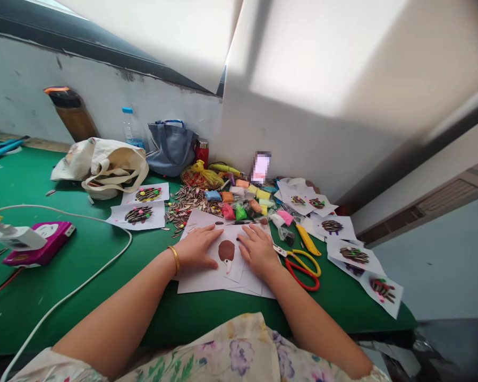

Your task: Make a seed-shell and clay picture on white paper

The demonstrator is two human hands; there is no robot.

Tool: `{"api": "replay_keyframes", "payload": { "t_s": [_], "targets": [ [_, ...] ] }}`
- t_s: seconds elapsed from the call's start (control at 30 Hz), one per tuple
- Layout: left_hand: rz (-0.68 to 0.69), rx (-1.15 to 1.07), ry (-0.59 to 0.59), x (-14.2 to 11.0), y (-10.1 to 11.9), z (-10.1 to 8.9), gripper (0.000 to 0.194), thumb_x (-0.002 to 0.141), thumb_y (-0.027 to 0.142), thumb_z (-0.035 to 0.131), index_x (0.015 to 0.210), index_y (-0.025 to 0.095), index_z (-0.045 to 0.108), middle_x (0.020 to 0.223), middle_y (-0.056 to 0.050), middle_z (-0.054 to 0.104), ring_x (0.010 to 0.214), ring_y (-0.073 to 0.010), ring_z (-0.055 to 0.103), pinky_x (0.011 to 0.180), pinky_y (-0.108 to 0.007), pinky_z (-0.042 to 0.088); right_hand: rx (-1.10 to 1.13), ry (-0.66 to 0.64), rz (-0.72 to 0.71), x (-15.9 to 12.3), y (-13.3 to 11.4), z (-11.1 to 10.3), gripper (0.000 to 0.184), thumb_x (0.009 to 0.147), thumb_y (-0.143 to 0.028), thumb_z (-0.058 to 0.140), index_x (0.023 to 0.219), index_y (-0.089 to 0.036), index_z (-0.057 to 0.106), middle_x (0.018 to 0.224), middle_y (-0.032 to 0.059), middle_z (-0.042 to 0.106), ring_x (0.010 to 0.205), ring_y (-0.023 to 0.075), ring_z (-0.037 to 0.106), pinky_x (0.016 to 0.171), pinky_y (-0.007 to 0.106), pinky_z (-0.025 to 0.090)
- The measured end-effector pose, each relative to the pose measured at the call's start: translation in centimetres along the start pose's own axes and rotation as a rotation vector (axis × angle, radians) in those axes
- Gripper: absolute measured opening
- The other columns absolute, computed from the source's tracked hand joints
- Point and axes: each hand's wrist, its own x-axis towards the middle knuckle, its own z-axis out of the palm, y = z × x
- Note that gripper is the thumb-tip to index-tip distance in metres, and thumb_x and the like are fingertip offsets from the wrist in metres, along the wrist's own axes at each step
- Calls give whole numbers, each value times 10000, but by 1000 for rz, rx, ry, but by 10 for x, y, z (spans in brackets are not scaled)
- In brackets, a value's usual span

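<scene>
White paper sheets (199, 284) lie in a loose stack before me. On the top one is a brown rounded clay shape (227, 250) with a small white pointed piece at its lower end, like a hedgehog's body and face. My left hand (199, 246) rests flat on the paper to the left of the shape, fingers spread. To its right, my right hand (258, 249) lies on the sheets with its fingers apart and slightly bent. A small dark piece (219, 223) sits above the shape. Red-and-yellow scissors (302, 268) lie just beside my right hand.
Sunflower seeds (191, 204) and colored clay packs (227, 197) spread behind the paper. A yellow utility knife (307, 240) lies right. Cards with seed hedgehogs (354, 254) line both sides. Bags (171, 148), a phone (261, 167), and a purple power strip (43, 244) with a white cable surround the area.
</scene>
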Motion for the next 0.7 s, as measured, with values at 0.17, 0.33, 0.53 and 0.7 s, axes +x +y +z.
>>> {"api": "replay_keyframes", "payload": {
  "t_s": [0.17,0.33,0.53,0.7],
  "targets": [
    [1,4,9,0,-1,1,1079,590,613,748,1484,202,305,1546,-155,312,1442,-323,239,1149,-452,240,-3,11,16,0,-1,-1,276,940,-336,474,1104,-285,690,1407,35,527,1352,265,361,1036,460,301],
    [-5,-6,-7,1,-1,1,1071,596,601,748,1481,197,301,1553,-146,300,1446,-334,223,1155,-455,224,-27,6,-6,-2,-4,-4,301,917,-360,509,1176,-301,651,1442,34,489,1364,277,334,1037,476,272],
    [-6,-24,-7,0,0,0,1060,597,603,753,1480,227,301,1546,-138,318,1446,-335,222,1157,-466,221,-12,6,22,-2,-3,-1,324,900,-282,495,1190,-271,641,1430,48,499,1356,270,342,1049,459,266],
    [-7,-29,-6,0,-1,0,1056,600,603,751,1480,223,308,1549,-141,311,1443,-342,227,1156,-473,221,-5,40,58,-1,1,0,407,855,-197,494,1237,-254,621,1406,51,525,1330,268,375,1042,447,278]
  ]
}}
